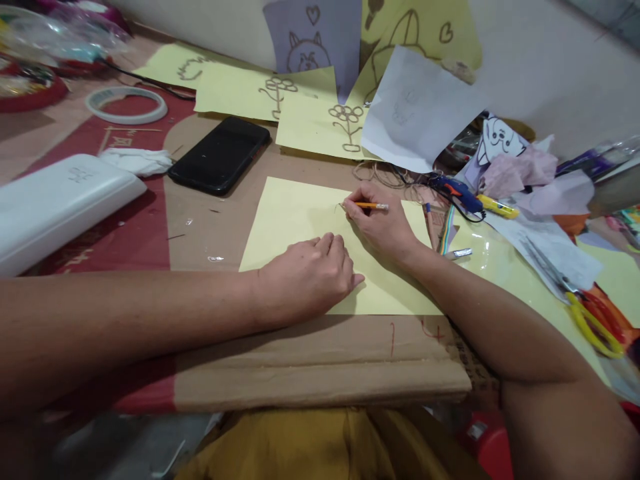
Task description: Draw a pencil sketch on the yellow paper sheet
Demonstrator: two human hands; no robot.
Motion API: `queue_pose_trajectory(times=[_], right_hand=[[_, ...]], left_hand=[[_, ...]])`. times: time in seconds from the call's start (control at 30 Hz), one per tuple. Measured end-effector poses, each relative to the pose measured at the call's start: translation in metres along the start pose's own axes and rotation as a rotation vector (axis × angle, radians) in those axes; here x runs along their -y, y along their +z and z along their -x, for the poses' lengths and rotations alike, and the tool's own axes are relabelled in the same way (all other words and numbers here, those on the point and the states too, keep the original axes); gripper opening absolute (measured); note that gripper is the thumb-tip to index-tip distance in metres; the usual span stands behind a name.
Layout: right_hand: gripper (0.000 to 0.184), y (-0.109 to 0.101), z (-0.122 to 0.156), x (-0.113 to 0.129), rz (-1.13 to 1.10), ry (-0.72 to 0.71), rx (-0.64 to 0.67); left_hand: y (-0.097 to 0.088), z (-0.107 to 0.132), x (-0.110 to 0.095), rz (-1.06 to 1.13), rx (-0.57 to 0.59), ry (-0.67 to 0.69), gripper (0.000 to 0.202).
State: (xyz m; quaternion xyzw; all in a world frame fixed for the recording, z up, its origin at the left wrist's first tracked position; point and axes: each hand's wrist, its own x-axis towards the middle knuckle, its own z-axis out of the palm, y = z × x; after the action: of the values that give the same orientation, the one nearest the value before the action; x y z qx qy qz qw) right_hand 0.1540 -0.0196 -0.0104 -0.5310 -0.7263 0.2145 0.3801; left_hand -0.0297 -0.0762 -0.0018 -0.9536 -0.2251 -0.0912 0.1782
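A sheet of yellow paper [293,213] lies in front of me on the cardboard-covered table. My right hand [375,217] pinches an orange pencil [373,206], its tip on the upper middle of the sheet. A short faint line shows by the tip. My left hand [313,277] rests on the lower part of the same sheet with its fingers curled under, and nothing shows in it. Past the top edge of the sheet lie yellow papers with flower drawings [345,127] and a white sheet with a faint sketch [417,110].
A black phone [220,157], a white tape roll [125,105] and a white power bank-like case [65,200] lie to the left. Yellow-handled scissors [593,327], a yellow cutter [497,207], a blue tool with a cord [457,193] and paper scraps crowd the right side.
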Motion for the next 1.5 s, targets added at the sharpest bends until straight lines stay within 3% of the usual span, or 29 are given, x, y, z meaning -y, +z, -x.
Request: queue_pose_trajectory(times=[0.57,1.03,1.5], right_hand=[[0.019,-0.0002,0.0003,-0.0004,0.007,0.005,0.013],[0.019,0.0012,0.0013,-0.0007,-0.028,-0.019,-0.003],[0.018,0.0012,0.0020,-0.0014,-0.019,-0.012,-0.001]], left_hand=[[0.0008,0.0002,0.0002,-0.003,-0.028,-0.011,0.045],[-0.0006,-0.0016,-0.0001,0.009,0.042,-0.011,0.049],[0.0003,-0.0008,0.0004,-0.008,0.010,0.003,0.047]])
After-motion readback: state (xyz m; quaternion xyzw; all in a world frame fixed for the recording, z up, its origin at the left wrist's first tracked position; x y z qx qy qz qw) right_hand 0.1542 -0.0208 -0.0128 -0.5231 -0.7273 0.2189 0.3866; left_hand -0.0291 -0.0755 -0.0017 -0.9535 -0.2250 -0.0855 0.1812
